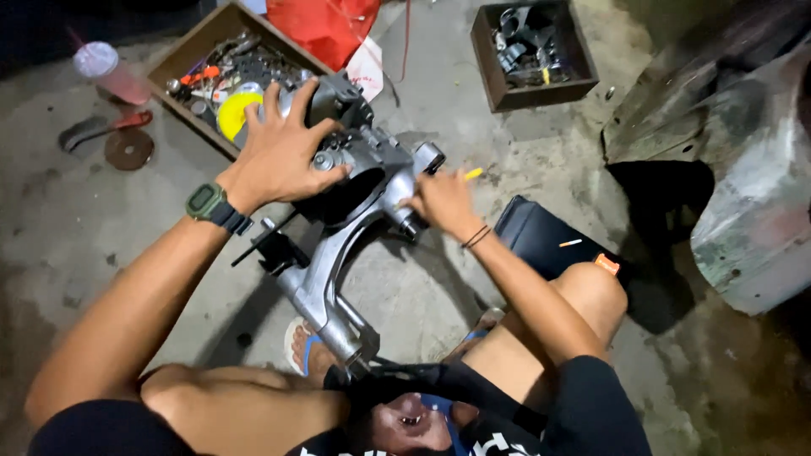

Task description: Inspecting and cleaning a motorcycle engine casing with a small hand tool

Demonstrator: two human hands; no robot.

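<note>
Concrete floor [439, 287], left hand [279, 156] splayed on engine casing [372, 169], right hand [441, 203] grasping yellow-handled tool [473, 174]

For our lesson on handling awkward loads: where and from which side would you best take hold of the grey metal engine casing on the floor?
Probably the long narrow arm of the engine casing, taken from above: it is slim enough to wrap, while the bulky rounded head only allows a flat palm, as the left hand shows.

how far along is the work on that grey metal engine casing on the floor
Done: the bare grey metal engine casing lies on the concrete floor.
In hand: the left hand presses on it; the right hand works a yellow-handled tool at its side.
Left: loose parts sit in the wooden tool box.
</note>
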